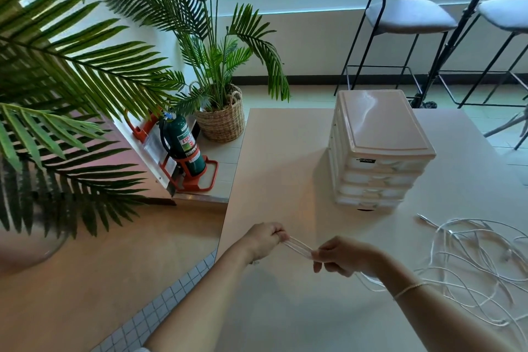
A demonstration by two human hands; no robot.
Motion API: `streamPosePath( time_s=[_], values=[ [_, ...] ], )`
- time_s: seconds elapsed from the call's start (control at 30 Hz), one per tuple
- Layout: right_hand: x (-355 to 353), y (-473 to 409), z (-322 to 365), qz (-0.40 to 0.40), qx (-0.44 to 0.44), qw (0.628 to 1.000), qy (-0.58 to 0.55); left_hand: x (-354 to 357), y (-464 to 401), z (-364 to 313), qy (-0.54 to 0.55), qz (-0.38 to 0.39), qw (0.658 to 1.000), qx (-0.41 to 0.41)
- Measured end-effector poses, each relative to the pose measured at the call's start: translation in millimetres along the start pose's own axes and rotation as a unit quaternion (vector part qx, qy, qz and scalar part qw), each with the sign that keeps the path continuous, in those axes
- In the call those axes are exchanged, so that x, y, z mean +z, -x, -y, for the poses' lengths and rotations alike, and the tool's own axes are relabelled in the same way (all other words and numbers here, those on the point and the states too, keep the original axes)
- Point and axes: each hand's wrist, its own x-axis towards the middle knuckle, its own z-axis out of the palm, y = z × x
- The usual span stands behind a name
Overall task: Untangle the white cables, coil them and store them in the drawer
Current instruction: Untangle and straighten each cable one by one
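Note:
Between my two hands a short run of folded white cable is stretched taut above the table. My left hand grips one end with curled fingers. My right hand pinches the other end, and the cable trails on behind it. A loose tangle of white cables sprawls on the table to the right, one plug end pointing toward the drawer unit. The white plastic drawer unit stands further back on the table, all its drawers shut.
The pale table has its left edge close to my left hand. Palm plants, a wicker basket pot and a green fire extinguisher stand on the floor to the left. Bar stools are behind the table.

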Motion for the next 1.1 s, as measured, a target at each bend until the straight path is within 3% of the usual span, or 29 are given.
streamPosePath(
  time_s=[0.23,0.4,0.53,0.63,0.8,1.0,1.1],
  values=[
    [21,-19,8,-0.018,-0.02,1.0,-0.004,6,3,-4,-0.03,-0.01,0.999,-0.003],
    [17,-25,16,-0.056,0.004,0.998,0.025,7,3,-3,-0.024,-0.058,0.998,-0.011],
    [-4,-27,17,-0.159,0.009,0.986,-0.044,4,7,-10,0.008,0.035,0.999,0.019],
    [-1,-29,15,-0.2,0.0,0.98,0.01,2,10,-10,0.009,0.059,0.998,0.023],
    [30,-24,13,-0.098,-0.042,0.989,0.107,-10,3,4,-0.009,0.0,1.0,0.004],
    [4,-27,10,-0.202,-0.018,0.976,0.077,5,15,-6,-0.008,0.086,0.996,0.024],
    [26,-25,6,-0.145,-0.036,0.981,0.125,-2,13,4,-0.021,0.065,0.998,0.008]
  ],
)
